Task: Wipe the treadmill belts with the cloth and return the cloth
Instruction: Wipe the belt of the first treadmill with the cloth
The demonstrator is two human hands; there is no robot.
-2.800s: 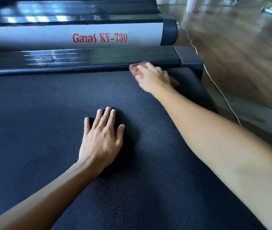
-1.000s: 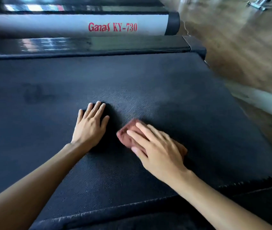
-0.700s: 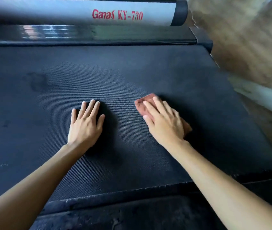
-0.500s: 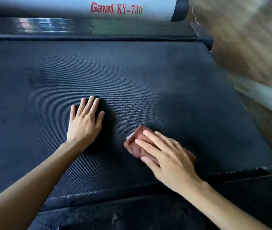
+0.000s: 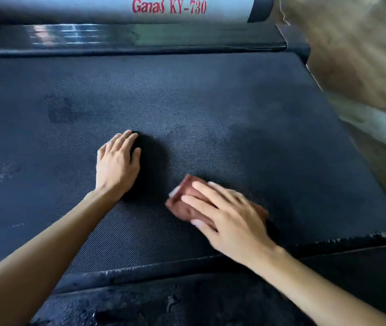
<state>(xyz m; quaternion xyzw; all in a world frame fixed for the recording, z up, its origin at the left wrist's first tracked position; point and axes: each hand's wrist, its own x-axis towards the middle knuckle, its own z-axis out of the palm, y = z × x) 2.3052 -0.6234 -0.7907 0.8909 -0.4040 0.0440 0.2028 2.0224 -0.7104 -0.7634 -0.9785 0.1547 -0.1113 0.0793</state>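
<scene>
Pressing cloth (image 5: 182, 204) on textured belt (image 5: 210, 102), wooden floor (image 5: 352, 55)

A blurred brown wooden floor (image 5: 352, 55) lies to the right, a pale strip (image 5: 380, 128) along its near edge.

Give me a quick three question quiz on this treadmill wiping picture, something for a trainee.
1. True or false: the left hand lies flat on the black textured treadmill belt, holding nothing.
2. The right hand presses the reddish-brown cloth where? A) on the belt, near the person's edge; B) at the belt's far end; C) in the air.
3. Fill in: the red lettering on the silver-grey cylindrical cover reads Ganas KY-___.
Key: 1 true; 2 A; 3 730.
</scene>
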